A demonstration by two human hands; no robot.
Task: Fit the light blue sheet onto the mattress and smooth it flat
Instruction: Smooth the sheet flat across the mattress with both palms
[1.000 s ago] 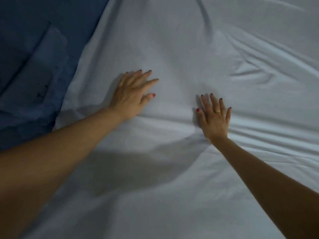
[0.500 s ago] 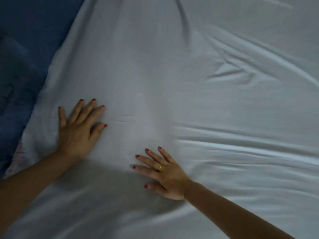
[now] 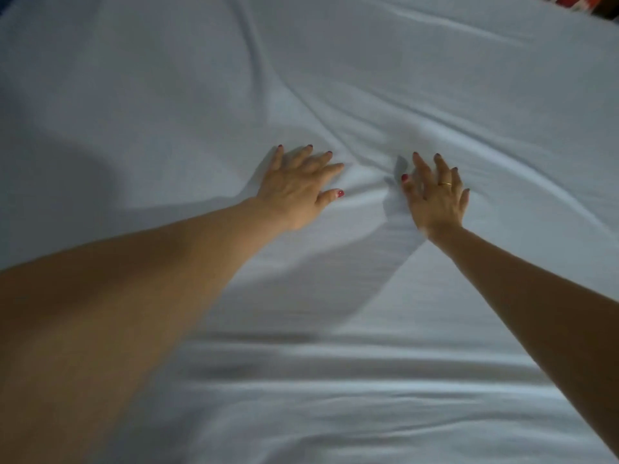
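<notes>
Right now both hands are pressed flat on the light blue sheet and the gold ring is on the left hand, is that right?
Not quite. Both hands do lie flat on the light blue sheet, but the head view shows the gold ring on the right hand, not the left hand, whose fingers show no ring.

Dim, bluish room light — soft arm shadows fall across the sheet point(image 3: 335, 78), darkest at the left; nearer folds smear with motion blur, and edges bow slightly.
</notes>
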